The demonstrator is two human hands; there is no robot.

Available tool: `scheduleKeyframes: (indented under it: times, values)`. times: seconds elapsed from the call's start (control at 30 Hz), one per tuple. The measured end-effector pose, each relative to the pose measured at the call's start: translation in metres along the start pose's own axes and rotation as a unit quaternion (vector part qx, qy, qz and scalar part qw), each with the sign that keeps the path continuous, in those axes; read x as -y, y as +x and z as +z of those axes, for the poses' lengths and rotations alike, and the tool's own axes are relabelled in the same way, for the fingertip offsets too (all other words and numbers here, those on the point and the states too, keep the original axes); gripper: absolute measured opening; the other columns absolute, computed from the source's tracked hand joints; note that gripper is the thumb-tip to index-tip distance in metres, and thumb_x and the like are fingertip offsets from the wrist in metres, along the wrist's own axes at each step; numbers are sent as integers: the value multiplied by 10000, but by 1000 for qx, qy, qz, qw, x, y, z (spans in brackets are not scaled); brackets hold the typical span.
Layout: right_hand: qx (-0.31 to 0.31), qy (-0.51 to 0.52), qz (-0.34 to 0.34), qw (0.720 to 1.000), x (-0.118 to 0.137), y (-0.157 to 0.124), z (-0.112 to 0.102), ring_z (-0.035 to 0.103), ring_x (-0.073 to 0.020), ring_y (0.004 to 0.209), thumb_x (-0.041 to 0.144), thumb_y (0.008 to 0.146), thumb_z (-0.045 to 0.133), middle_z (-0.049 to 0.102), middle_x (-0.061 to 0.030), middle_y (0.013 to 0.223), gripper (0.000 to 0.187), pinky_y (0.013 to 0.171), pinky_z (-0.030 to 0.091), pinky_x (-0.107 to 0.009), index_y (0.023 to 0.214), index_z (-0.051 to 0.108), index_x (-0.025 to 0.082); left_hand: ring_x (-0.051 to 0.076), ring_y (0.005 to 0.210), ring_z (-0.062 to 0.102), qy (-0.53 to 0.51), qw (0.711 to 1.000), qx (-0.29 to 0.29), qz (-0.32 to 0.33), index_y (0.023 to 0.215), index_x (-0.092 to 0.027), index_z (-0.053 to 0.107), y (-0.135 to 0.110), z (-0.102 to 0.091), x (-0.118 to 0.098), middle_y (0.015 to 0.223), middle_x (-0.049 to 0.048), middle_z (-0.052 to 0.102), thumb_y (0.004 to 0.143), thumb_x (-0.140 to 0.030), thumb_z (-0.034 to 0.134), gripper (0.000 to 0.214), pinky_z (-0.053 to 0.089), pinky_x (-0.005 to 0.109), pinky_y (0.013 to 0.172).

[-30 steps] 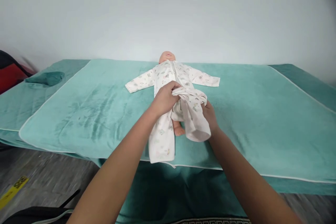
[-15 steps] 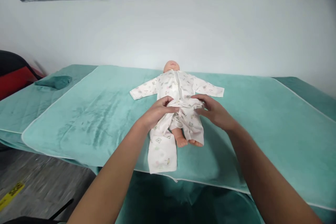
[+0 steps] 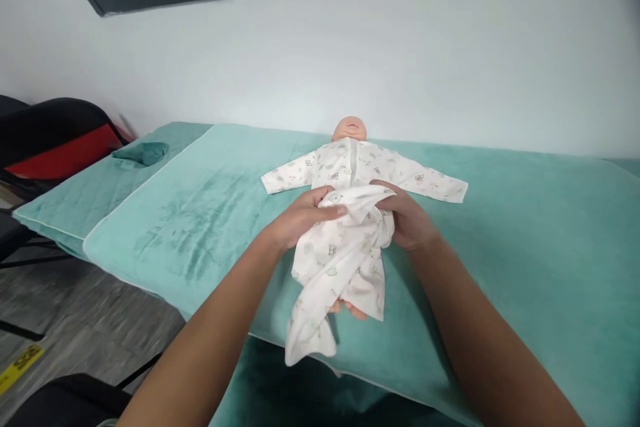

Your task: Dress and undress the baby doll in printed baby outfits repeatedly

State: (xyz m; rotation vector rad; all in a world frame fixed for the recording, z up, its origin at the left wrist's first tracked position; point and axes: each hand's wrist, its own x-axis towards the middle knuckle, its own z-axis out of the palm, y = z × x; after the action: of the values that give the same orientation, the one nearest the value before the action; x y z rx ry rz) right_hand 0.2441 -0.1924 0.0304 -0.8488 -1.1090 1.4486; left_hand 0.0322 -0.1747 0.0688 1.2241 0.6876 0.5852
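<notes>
A baby doll (image 3: 350, 128) lies on its back with its head toward the wall, in a white printed long-sleeved top (image 3: 333, 163), sleeves spread to both sides. Matching baby trousers (image 3: 335, 250) cover its lower body. My left hand (image 3: 304, 217) pinches their upper edge between thumb and fingers. At the other side of that edge, my right hand (image 3: 409, 219) is closed on the cloth, some fingers hidden by it. One trouser leg hangs twisted toward the front edge, while the doll's toes (image 3: 354, 310) show below the other.
A teal velvet cover (image 3: 510, 247) with white piping lies over the bed. At its left end is a hollow cushion or face hole (image 3: 141, 153). Black chairs (image 3: 65, 117) stand at the left, one with red. The white wall (image 3: 320, 67) rises behind.
The trousers are lifted and bunched at the top, and the loose leg has twisted. My right hand has closed on the cloth. The view has turned a little, showing more of the left.
</notes>
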Motion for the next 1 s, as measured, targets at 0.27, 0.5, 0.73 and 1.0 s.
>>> scheduleKeyframes:
  times: [0.27, 0.5, 0.73, 1.0]
  values:
    - [206, -156, 103, 961, 9, -6, -4, 693, -228, 873, 286, 672, 837, 748, -37, 980, 445, 730, 546, -309, 1090, 715, 196, 212, 904, 668, -90, 983, -148, 65, 1135, -174, 644, 28, 19, 15, 1017, 69, 715, 725, -429, 794, 505, 518, 303, 792]
    - [66, -17, 32, 997, -5, -11, 6, 715, -235, 823, 414, 745, 800, 757, -75, 923, 358, 735, 578, -356, 987, 745, 155, 243, 846, 677, 33, 999, -41, -11, 964, -139, 731, -6, 15, 11, 936, 97, 735, 674, -529, 822, 493, 514, 310, 713]
    - [141, -140, 62, 978, -1, -12, 9, 712, -247, 883, 362, 724, 817, 759, -56, 947, 392, 746, 576, -351, 1064, 744, 182, 247, 870, 690, -85, 975, -191, 69, 1096, -173, 680, -4, 30, 29, 957, 73, 743, 708, -507, 790, 524, 537, 349, 785]
    - [92, -168, 8, 982, -9, -17, 16, 697, -251, 889, 373, 796, 727, 755, -49, 957, 294, 782, 543, -370, 1021, 739, 184, 235, 925, 675, -51, 959, -268, 69, 1063, -192, 688, -14, 43, 32, 966, 42, 743, 769, -455, 749, 399, 535, 326, 815]
